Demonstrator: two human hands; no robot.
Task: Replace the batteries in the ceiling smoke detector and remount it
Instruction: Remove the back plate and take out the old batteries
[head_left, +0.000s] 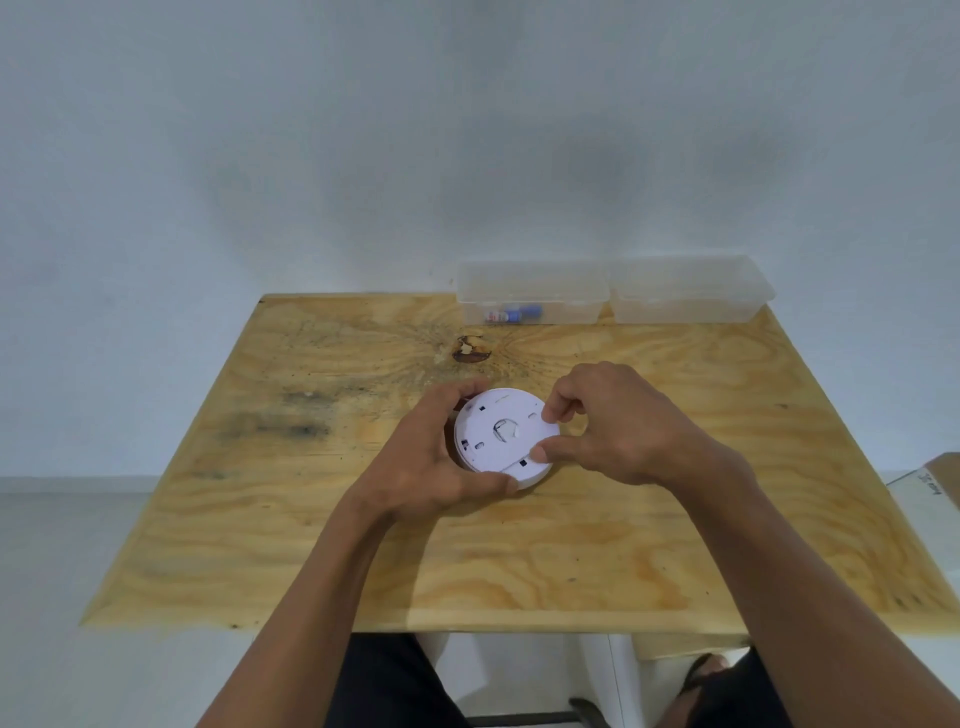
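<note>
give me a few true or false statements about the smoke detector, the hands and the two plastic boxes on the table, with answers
1. The left hand and the right hand both touch the smoke detector. True.
2. The smoke detector is mounted on the ceiling. False: it is down at the wooden table, between the hands.
3. Batteries lie in the left clear box. True.
4. The right clear box is full of tools. False: nothing shows inside it.
5. The two boxes sit at the table's near edge. False: they sit at the far edge, by the wall.
</note>
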